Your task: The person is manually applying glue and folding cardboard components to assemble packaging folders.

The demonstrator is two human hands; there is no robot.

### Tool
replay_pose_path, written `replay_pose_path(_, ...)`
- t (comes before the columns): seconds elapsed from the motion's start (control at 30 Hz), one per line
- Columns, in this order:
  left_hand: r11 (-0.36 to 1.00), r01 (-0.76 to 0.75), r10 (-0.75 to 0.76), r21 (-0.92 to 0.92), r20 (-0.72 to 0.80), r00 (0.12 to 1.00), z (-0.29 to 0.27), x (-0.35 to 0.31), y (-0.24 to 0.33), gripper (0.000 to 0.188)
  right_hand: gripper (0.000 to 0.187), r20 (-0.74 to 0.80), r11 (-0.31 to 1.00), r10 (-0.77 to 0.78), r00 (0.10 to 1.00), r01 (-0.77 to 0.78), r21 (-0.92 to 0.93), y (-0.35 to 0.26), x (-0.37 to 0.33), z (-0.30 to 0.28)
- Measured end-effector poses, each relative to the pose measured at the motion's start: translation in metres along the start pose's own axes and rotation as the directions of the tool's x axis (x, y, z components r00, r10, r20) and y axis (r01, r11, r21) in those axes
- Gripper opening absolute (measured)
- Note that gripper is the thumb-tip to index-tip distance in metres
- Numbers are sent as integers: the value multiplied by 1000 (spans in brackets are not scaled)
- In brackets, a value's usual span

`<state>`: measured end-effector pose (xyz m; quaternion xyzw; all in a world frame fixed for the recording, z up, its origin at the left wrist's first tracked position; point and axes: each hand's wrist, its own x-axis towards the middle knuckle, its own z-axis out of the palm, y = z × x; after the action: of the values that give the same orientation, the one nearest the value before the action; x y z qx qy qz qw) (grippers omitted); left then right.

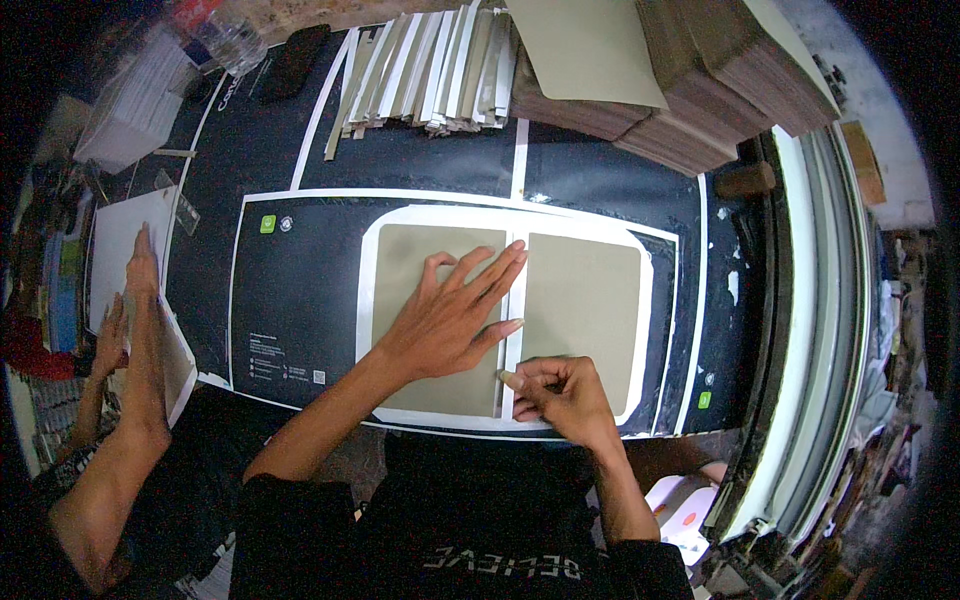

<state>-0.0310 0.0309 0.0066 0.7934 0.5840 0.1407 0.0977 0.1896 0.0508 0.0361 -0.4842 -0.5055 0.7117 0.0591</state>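
White strip under both hands, apparently

shirt: black | sleeves: short | lettering: pale, blocky (across the front) | left hand, right hand: bare

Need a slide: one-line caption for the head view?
Left hand spread over the left of two grey-beige boards, right hand at the white strip between them.
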Motion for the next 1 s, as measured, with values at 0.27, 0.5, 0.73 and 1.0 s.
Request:
replay_pose_path(0.27, 995, -11, 12, 99, -18, 1000, 2, 0, 0, 75, 19, -80, 995, -77, 994, 72, -71, 6, 2, 1)
replay_pose_path(0.5, 996, -24, 27, 90, -35, 999, 2, -1, 0, 81, 19, -171, 882, -293, 941, 197, -427, -4, -3, -6)
replay_pose_path(0.73, 993, -41, 46, 109, -48, 998, 2, -1, 0, 79, 26, -114, 772, -390, 914, 257, -582, -1, -2, -1)
replay_pose_path(1.0, 996, -29, 32, 86, -32, 999, 4, -1, -1, 80, 22, -111, 793, -304, 946, 186, -580, -9, 0, -1)
